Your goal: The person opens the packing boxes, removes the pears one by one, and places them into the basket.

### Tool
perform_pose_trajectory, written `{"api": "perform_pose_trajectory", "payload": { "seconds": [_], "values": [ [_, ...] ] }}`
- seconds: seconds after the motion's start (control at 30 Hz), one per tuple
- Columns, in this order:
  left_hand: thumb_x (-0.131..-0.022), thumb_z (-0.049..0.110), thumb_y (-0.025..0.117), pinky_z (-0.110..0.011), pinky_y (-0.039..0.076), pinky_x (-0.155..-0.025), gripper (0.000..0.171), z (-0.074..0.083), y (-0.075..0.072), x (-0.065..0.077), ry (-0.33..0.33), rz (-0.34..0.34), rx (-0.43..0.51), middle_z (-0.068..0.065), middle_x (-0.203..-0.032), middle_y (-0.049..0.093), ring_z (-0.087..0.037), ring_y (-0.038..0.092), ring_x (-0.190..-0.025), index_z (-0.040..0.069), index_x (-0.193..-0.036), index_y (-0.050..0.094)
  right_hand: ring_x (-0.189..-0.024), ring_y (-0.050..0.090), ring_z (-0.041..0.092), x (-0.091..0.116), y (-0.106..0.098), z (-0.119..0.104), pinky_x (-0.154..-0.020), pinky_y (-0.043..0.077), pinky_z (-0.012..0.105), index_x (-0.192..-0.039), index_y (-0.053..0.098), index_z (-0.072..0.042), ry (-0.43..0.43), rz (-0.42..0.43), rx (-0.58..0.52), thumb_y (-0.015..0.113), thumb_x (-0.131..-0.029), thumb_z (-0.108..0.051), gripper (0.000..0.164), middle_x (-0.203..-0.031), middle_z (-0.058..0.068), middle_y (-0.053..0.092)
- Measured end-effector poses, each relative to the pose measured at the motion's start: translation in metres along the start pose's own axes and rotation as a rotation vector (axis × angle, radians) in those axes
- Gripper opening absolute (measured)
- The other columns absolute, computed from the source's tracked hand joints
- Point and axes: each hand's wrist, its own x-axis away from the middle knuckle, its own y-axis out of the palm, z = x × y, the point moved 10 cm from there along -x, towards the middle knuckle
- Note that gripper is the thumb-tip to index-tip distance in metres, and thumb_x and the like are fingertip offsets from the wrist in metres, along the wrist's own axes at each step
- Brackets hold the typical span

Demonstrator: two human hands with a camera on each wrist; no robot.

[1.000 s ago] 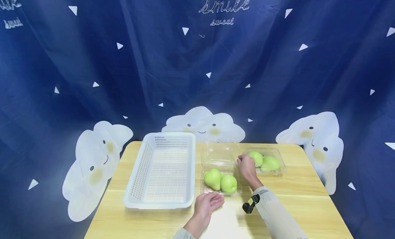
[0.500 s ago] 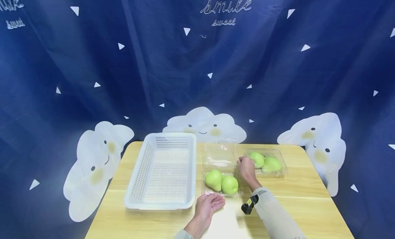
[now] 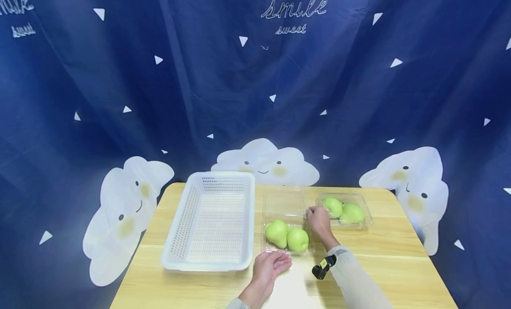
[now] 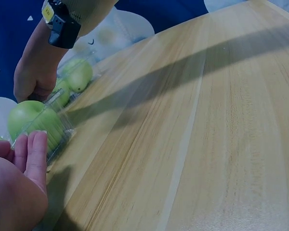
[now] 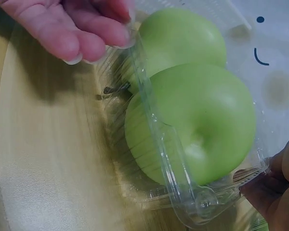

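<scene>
Two green pears [image 3: 277, 233] sit in the base of a clear plastic clamshell box [image 5: 156, 120]. Its transparent lid [image 3: 284, 201] is folded back, away from the person. My right hand [image 3: 319, 221] pinches the box's edge at its right side, near the fold, with thumb and fingers [image 5: 281, 185]. At the front rim is my left hand [image 3: 265, 270], its fingers held nearly straight and the fingertips [image 5: 120, 36] right at the plastic. Just right of my right hand, a second clear box [image 3: 365, 213] holds two more green pears [image 3: 351, 213].
A white perforated plastic basket [image 3: 167, 251] stands on the left of the wooden table [image 3: 399, 256]. Behind the table hangs a dark blue curtain [image 3: 223, 100] with clouds. A small black camera [image 4: 62, 30] is strapped to the right wrist.
The lid's far edge sits slightly lower, leaning further back. Both hands stay at the same places on the box, and the view has shifted slightly.
</scene>
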Motion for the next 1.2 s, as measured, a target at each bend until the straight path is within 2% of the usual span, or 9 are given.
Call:
{"api": "perform_pose_trajectory", "payload": {
  "seconds": [0.07,0.13,0.2,0.3,0.43,0.53,0.8,0.97,1.2],
  "values": [
    [-0.096,0.010,0.063,-0.042,0.065,-0.095,0.028,0.000,0.000,0.000,0.002,0.002,-0.001,-0.018,-0.101,0.075,-0.030,0.078,-0.097,-0.011,-0.114,0.057,-0.050,0.038,0.008,0.000,0.001,0.002,-0.047,0.034,0.019,-0.067,0.061,-0.001,0.013,-0.008,-0.024,0.056,-0.100,-0.008,0.034,-0.061,0.007,0.059],
    [-0.096,0.010,0.064,-0.043,0.065,-0.095,0.029,0.000,0.001,0.000,0.002,0.008,-0.001,-0.020,-0.102,0.075,-0.031,0.077,-0.097,-0.011,-0.114,0.057,-0.051,0.035,0.009,0.001,0.002,0.003,-0.047,0.033,0.020,-0.068,0.058,0.000,0.026,-0.027,-0.049,0.055,-0.100,-0.009,0.033,-0.063,0.009,0.059],
    [-0.096,0.010,0.064,-0.043,0.064,-0.095,0.029,0.001,0.001,0.001,0.002,0.012,-0.005,-0.020,-0.102,0.075,-0.032,0.077,-0.098,-0.011,-0.114,0.056,-0.057,0.047,0.011,0.004,0.001,0.003,-0.054,0.048,0.023,-0.089,0.071,0.004,0.034,-0.050,-0.070,0.055,-0.100,-0.010,0.024,-0.088,0.022,0.074],
    [-0.096,0.011,0.064,-0.043,0.064,-0.096,0.029,0.001,0.002,0.002,0.006,0.013,-0.013,-0.019,-0.102,0.075,-0.031,0.077,-0.098,-0.010,-0.114,0.056,-0.077,0.066,0.026,0.009,0.000,0.004,-0.074,0.064,0.038,-0.124,0.068,0.010,0.042,-0.083,-0.076,0.055,-0.102,-0.013,0.034,-0.125,0.034,0.068],
    [-0.098,0.013,0.063,-0.044,0.064,-0.097,0.029,0.002,0.003,0.003,0.018,-0.001,-0.018,-0.018,-0.103,0.074,-0.031,0.077,-0.100,-0.010,-0.114,0.055,-0.116,0.068,0.048,0.013,0.000,0.002,-0.099,0.061,0.054,-0.137,0.057,0.012,0.017,-0.113,-0.052,0.055,-0.104,-0.018,0.045,-0.137,0.035,0.061],
    [-0.098,0.013,0.063,-0.043,0.064,-0.098,0.029,0.002,0.003,0.004,0.017,-0.004,-0.018,-0.018,-0.103,0.074,-0.033,0.077,-0.102,-0.009,-0.114,0.056,-0.127,0.062,0.050,0.016,0.001,0.001,-0.104,0.057,0.056,-0.137,0.056,0.014,-0.013,-0.119,-0.044,0.057,-0.104,-0.018,0.046,-0.136,0.035,0.061],
    [-0.099,0.011,0.061,-0.044,0.063,-0.098,0.025,0.002,0.002,0.001,0.031,0.015,-0.017,-0.019,-0.104,0.074,-0.037,0.076,-0.105,-0.009,-0.114,0.055,-0.099,0.074,0.039,0.027,0.000,-0.003,-0.084,0.065,0.046,-0.131,0.061,0.016,-0.126,-0.106,0.023,0.059,-0.098,-0.007,0.040,-0.117,0.033,0.072],
    [-0.099,0.010,0.060,-0.044,0.063,-0.098,0.024,0.002,0.002,0.002,0.032,0.027,-0.013,-0.018,-0.102,0.074,-0.037,0.076,-0.105,-0.009,-0.114,0.055,-0.102,0.075,0.043,0.037,0.000,-0.004,-0.087,0.066,0.047,-0.135,0.056,0.017,-0.190,-0.089,0.015,0.064,-0.096,-0.005,0.046,-0.116,0.031,0.072],
    [-0.099,0.012,0.061,-0.043,0.064,-0.097,0.024,0.003,0.003,0.002,0.028,0.030,-0.015,-0.019,-0.103,0.075,-0.035,0.076,-0.105,-0.008,-0.113,0.056,-0.094,0.077,0.037,0.049,-0.001,0.003,-0.079,0.068,0.039,-0.138,0.054,0.015,-0.235,-0.036,0.043,0.068,-0.093,-0.006,0.051,-0.118,0.030,0.072]
  ]
}}
